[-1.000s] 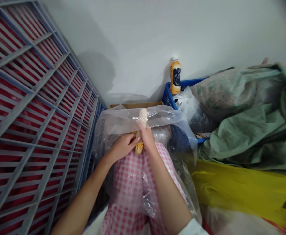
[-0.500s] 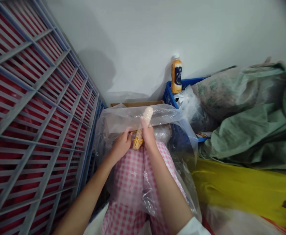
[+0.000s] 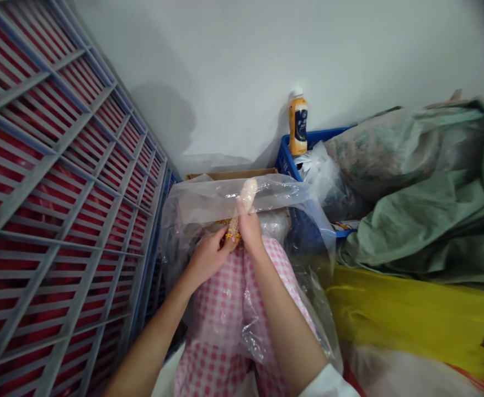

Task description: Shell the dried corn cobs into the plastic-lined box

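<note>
A corn cob (image 3: 248, 193), mostly stripped pale with a few yellow kernels near its lower end, is tilted above my lap. My right hand (image 3: 250, 225) wraps round its middle. At the kernelled lower end, the fingers of my left hand (image 3: 212, 252) press against the cob, thumb and fingertips close together. Beneath both hands a clear plastic bag (image 3: 184, 201) spreads over my knees, its folded edge running behind the cob. Pink checked cloth (image 3: 221, 298) covers my legs. Some yellow kernels show behind the cob, partly hidden by my hands.
A blue-grey slatted crate (image 3: 96, 182) rises along the left side. On the right stand a blue basket (image 3: 285, 160), an orange bottle (image 3: 298, 124) and a green cloth (image 3: 436, 220). Yellow plastic (image 3: 411, 314) lies nearer. A pale wall (image 3: 233, 82) closes off the back.
My left hand has moved right and slightly down, from beside the cob onto its lower end. My right hand still holds the cob in nearly the same place.
</note>
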Motion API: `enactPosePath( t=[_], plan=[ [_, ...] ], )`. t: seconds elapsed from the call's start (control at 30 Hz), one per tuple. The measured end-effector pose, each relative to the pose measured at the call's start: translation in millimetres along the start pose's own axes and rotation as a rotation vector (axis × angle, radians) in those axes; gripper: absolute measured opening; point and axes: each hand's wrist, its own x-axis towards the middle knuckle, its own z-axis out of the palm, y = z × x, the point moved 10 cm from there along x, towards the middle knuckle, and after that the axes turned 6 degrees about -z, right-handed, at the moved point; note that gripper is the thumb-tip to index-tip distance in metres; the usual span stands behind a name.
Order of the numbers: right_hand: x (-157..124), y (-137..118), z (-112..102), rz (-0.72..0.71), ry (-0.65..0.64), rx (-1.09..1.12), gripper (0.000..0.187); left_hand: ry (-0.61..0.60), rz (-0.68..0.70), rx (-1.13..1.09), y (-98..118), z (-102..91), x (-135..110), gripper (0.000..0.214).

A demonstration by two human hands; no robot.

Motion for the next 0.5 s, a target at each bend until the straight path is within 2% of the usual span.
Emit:
enactPosePath(
  t=[0.23, 0.4, 0.5],
  plan=[
    [-0.3, 1.6, -1.6, -0.021, 0.037, -0.018, 0.052, 0.124, -0.081, 0.103, -6.2, -2.8, 0.2, 0.037],
    [0.4, 5.1, -2.2, -0.01, 0.055, 0.01, 0.052, 0.08, -0.13, 0.144, -3.8, -1.0, 2.9, 0.038],
    [-2.0, 3.5, -3.8, -0.007, 0.068, 0.006, 0.051, 0.101, -0.179, 0.144, -8.4, -3.4, 7.4, 0.04]
  ],
)
